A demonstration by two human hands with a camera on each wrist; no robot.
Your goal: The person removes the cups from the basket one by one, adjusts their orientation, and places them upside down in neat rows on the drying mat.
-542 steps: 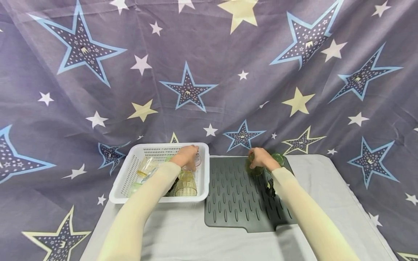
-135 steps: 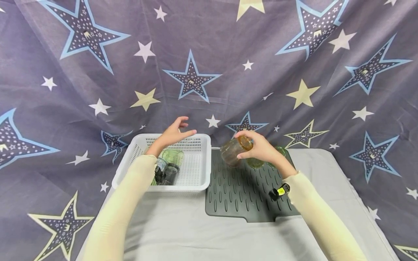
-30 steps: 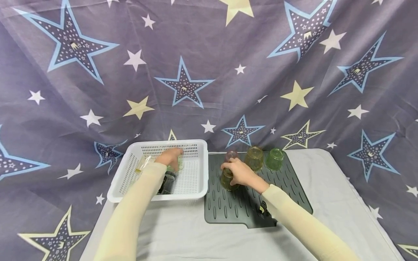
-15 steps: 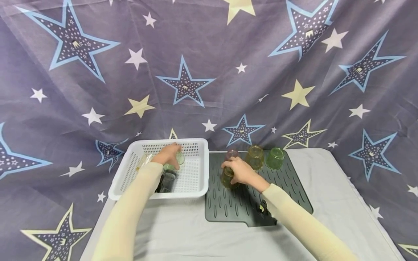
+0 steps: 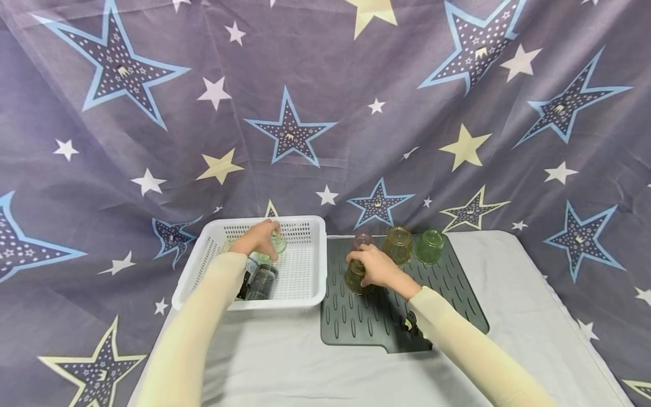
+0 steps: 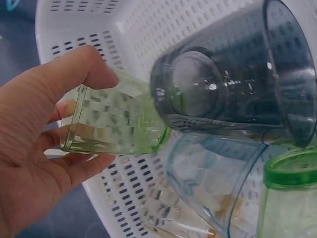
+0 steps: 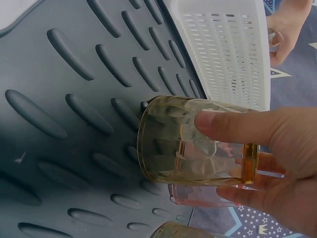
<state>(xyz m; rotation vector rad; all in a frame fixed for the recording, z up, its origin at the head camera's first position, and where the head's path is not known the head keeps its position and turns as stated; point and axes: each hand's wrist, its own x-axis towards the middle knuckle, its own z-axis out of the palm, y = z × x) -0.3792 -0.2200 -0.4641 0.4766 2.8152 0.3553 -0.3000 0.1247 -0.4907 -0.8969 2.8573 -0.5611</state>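
Observation:
Inside the white basket, my left hand grips a light green glass lying on its side, thumb on one side and fingers on the other. A dark grey glass lies against it, with a blue-tinted glass, another green glass and a clear-amber glass beside them. On the dark ridged mat, my right hand holds an amber glass upside down, its rim at the mat. A pink glass stands just behind it.
A larger amber glass and a green glass stand upside down along the mat's back edge, right of the pink one. The basket stands directly left of the mat. A star-printed curtain hangs behind the table.
The left hand has shifted slightly left and up in the basket, the green glass moving with it. The right hand stays at the amber glass on the mat.

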